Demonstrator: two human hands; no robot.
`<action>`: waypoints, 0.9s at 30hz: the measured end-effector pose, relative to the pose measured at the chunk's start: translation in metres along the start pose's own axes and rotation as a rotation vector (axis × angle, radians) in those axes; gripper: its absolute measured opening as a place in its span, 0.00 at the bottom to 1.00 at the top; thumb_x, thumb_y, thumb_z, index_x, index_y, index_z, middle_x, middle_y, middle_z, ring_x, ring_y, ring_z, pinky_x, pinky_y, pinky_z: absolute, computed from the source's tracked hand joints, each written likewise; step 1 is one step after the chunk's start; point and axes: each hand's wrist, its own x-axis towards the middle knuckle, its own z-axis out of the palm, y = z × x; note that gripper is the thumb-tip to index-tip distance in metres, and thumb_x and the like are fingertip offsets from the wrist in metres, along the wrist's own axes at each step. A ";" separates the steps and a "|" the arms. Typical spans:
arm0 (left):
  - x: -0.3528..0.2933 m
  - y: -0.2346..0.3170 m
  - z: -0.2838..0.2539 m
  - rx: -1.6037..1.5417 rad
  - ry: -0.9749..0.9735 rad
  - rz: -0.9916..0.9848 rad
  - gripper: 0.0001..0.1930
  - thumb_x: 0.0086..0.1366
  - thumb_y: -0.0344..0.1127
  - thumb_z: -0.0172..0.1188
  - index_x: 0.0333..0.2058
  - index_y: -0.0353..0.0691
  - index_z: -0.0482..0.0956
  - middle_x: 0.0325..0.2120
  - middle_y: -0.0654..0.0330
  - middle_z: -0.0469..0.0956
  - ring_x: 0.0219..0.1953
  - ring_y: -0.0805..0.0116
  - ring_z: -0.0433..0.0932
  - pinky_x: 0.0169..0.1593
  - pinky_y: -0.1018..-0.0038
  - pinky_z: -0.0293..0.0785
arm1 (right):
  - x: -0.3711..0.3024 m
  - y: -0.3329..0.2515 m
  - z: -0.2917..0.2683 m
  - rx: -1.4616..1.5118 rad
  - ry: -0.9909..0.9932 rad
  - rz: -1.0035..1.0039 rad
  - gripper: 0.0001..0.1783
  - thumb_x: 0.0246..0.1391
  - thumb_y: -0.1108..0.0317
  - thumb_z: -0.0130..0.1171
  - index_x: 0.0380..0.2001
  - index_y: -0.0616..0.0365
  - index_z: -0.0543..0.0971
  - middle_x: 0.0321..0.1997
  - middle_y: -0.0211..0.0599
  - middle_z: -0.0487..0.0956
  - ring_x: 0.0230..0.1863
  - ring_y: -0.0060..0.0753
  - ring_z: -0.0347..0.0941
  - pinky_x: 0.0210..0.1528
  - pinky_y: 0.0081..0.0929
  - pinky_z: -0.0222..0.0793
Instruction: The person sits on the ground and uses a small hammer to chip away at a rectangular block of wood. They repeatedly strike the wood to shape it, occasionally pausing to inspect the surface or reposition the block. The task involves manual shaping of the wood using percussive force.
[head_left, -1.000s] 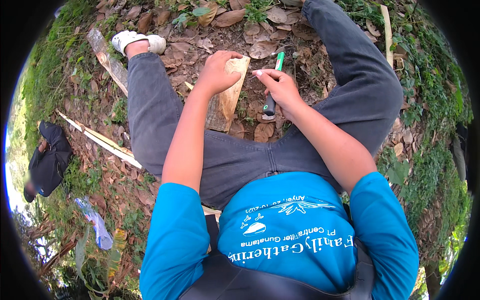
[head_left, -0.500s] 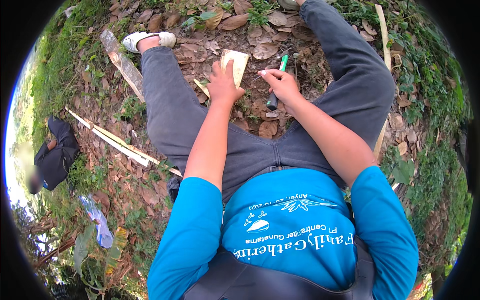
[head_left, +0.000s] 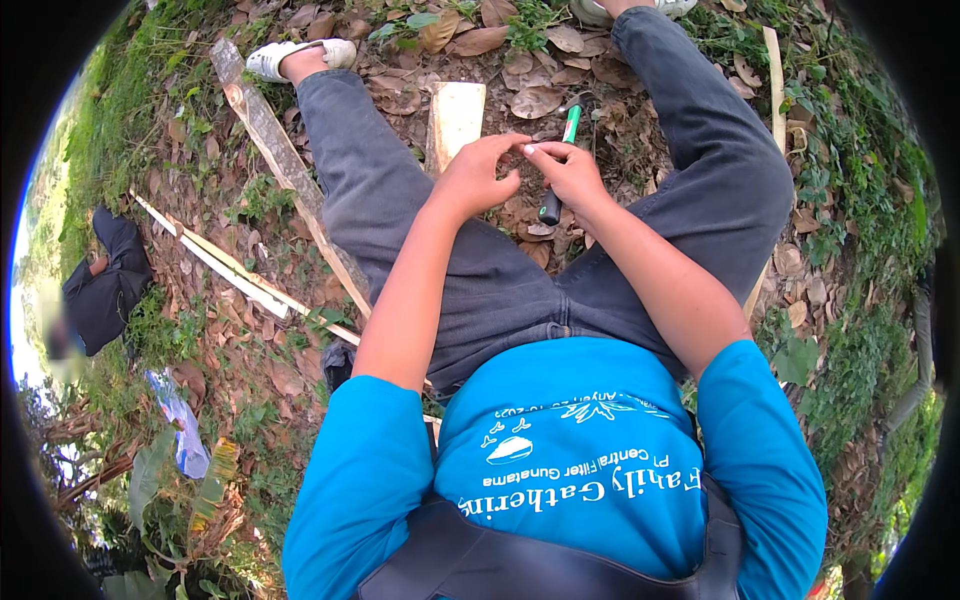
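Observation:
My left hand [head_left: 478, 177] is raised off the board, its fingers stretched toward my right fingertips and touching them, the thumb held apart. My right hand [head_left: 570, 178] is closed in a pinch; whatever sits between its fingertips is too small to make out. A pale wooden board [head_left: 458, 115] stands between my legs, just beyond my left hand. Behind my right hand runs a tool with a green and black handle [head_left: 572, 122]; the hand covers its middle, and I cannot tell whether it is gripped or lies on the ground.
A long rough wooden plank [head_left: 278, 155] slants beside my left leg. Thin split strips [head_left: 225, 270] lie farther left, and another strip [head_left: 775, 85] is beyond my right knee. A person in dark clothes [head_left: 108, 280] is at far left, above a bluish plastic bag [head_left: 188, 440]. Dry leaves [head_left: 535, 102] cover the soil.
My left hand has let go of the board and moved right to meet my right fingertips. The board now looks more upright. My right hand has hardly moved.

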 end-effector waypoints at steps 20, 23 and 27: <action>0.086 -0.113 -0.029 -0.430 0.514 -0.215 0.11 0.65 0.33 0.66 0.44 0.39 0.86 0.36 0.64 0.86 0.36 0.81 0.79 0.41 0.82 0.74 | 0.011 0.030 0.000 -0.302 -0.091 -0.055 0.30 0.57 0.56 0.66 0.61 0.52 0.73 0.26 0.22 0.69 0.27 0.15 0.65 0.30 0.20 0.64; 0.095 -0.127 -0.029 -0.377 0.500 -0.202 0.10 0.65 0.33 0.66 0.44 0.39 0.86 0.36 0.64 0.86 0.36 0.81 0.80 0.41 0.82 0.75 | 0.006 0.025 0.001 -0.291 -0.142 -0.010 0.30 0.57 0.57 0.66 0.60 0.53 0.73 0.27 0.22 0.70 0.27 0.15 0.66 0.29 0.19 0.64; 0.096 -0.137 -0.023 -0.349 0.523 -0.182 0.10 0.65 0.32 0.66 0.43 0.38 0.87 0.36 0.63 0.86 0.38 0.80 0.81 0.43 0.81 0.75 | 0.011 0.029 0.002 -0.305 -0.177 -0.034 0.29 0.57 0.57 0.67 0.60 0.54 0.73 0.26 0.20 0.70 0.26 0.14 0.66 0.29 0.18 0.64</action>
